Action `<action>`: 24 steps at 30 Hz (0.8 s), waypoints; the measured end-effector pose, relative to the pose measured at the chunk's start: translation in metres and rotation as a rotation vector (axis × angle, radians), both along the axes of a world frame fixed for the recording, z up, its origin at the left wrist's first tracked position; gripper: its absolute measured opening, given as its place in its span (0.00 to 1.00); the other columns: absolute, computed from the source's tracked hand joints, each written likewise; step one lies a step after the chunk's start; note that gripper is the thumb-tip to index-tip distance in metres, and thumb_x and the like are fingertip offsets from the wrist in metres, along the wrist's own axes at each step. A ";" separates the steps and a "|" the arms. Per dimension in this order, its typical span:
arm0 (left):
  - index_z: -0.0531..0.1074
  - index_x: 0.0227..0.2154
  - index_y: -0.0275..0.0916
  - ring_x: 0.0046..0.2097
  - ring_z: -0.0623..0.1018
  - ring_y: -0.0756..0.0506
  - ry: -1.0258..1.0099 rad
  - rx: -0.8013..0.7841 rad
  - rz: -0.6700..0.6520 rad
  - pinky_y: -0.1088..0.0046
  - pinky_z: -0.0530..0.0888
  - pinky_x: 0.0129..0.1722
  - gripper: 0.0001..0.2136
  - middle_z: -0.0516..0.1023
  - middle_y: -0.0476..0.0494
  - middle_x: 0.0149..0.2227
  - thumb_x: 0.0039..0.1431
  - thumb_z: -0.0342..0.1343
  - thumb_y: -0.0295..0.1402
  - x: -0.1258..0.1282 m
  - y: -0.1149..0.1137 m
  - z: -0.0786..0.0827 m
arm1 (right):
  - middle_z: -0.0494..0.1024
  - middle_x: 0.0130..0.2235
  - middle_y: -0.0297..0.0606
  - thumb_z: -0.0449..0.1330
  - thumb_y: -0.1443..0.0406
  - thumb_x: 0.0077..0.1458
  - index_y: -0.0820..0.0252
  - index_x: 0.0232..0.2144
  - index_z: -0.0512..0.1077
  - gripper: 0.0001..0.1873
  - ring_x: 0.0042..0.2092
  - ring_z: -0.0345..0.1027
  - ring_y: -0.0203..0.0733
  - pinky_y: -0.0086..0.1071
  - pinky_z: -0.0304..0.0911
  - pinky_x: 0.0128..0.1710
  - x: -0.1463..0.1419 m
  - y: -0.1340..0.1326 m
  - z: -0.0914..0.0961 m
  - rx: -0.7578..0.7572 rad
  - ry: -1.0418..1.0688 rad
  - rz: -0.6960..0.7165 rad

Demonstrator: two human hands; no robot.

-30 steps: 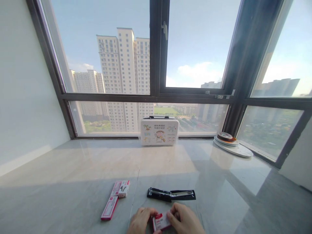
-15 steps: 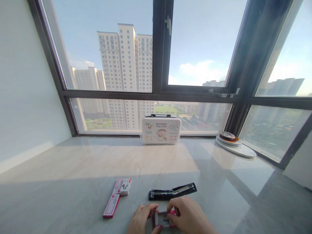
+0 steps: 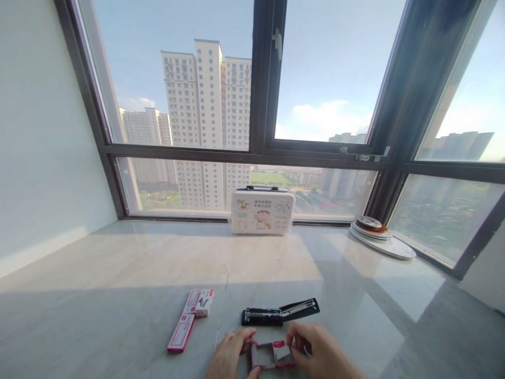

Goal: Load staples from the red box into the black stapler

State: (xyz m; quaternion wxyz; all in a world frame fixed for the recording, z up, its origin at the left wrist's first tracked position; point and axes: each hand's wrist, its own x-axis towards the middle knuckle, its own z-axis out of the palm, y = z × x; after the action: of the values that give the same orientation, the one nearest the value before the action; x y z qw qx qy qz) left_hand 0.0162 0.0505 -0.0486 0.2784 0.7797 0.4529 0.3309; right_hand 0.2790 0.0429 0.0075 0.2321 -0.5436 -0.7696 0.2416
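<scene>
A small pink-and-white box point(image 3: 281, 351), its interior exposed, is between my hands at the bottom edge. My left hand point(image 3: 231, 353) holds the box's left end, fingers on the far side and thumb on the near side. At the other end my right hand point(image 3: 321, 350) has its fingers curled in a pinch on the box's edge; anything else in that pinch is hidden. Just beyond the hands lies a black stapler point(image 3: 262, 316), swung open with its metal rail showing. Left of them are a slim pink-edged box point(image 3: 181, 333) and a staple box point(image 3: 200, 303), touching.
Against the window stands a white case point(image 3: 262, 213) with cartoon prints and a black handle. Stacked plates and a round tin point(image 3: 371, 227) sit in the right corner. Sunlight and shadow fall across the glossy stone ledge point(image 3: 130, 284).
My right hand has shifted right, from over the box's inside to its right end, uncovering a pink-and-white panel. My left hand stays on the box. The view has shifted slightly.
</scene>
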 end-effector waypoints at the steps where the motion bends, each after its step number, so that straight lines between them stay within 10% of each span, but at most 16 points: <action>1: 0.70 0.56 0.42 0.47 0.78 0.42 -0.009 0.016 0.004 0.68 0.75 0.51 0.28 0.79 0.42 0.49 0.48 0.58 0.27 -0.001 0.000 0.000 | 0.75 0.25 0.29 0.57 0.66 0.54 0.57 0.35 0.77 0.09 0.27 0.65 0.34 0.25 0.54 0.29 0.006 -0.003 -0.003 -0.013 0.008 -0.014; 10: 0.71 0.37 0.42 0.31 0.77 0.47 0.084 -0.043 0.118 0.75 0.70 0.32 0.05 0.79 0.50 0.31 0.62 0.52 0.35 0.021 -0.001 -0.001 | 0.81 0.30 0.32 0.67 0.60 0.49 0.49 0.45 0.81 0.18 0.30 0.70 0.39 0.26 0.59 0.31 0.010 -0.009 -0.018 -0.103 0.020 -0.028; 15: 0.67 0.34 0.43 0.28 0.75 0.48 0.051 -0.034 0.111 0.75 0.68 0.30 0.08 0.76 0.51 0.29 0.66 0.48 0.38 0.027 0.003 -0.004 | 0.80 0.29 0.31 0.70 0.60 0.45 0.48 0.49 0.80 0.25 0.30 0.70 0.39 0.26 0.56 0.30 0.000 -0.005 -0.010 -0.089 -0.030 -0.010; 21: 0.69 0.53 0.45 0.40 0.76 0.45 0.146 0.045 0.309 0.72 0.67 0.43 0.19 0.73 0.52 0.35 0.59 0.58 0.36 0.005 0.030 0.024 | 0.81 0.28 0.31 0.67 0.54 0.51 0.45 0.41 0.83 0.14 0.29 0.69 0.38 0.27 0.54 0.30 -0.015 -0.002 -0.010 -0.067 -0.034 0.023; 24: 0.76 0.43 0.46 0.40 0.75 0.43 0.216 -0.004 0.230 0.72 0.64 0.41 0.12 0.76 0.52 0.35 0.54 0.63 0.36 0.009 0.038 0.031 | 0.82 0.29 0.31 0.67 0.56 0.53 0.46 0.38 0.84 0.10 0.30 0.70 0.38 0.27 0.54 0.30 -0.026 0.001 -0.011 -0.045 -0.036 0.036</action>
State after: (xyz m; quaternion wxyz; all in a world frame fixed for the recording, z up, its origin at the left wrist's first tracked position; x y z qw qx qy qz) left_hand 0.0255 0.0882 -0.0173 0.1900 0.7532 0.5671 0.2737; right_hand 0.2533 0.0444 -0.0032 0.2016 -0.5391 -0.7777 0.2529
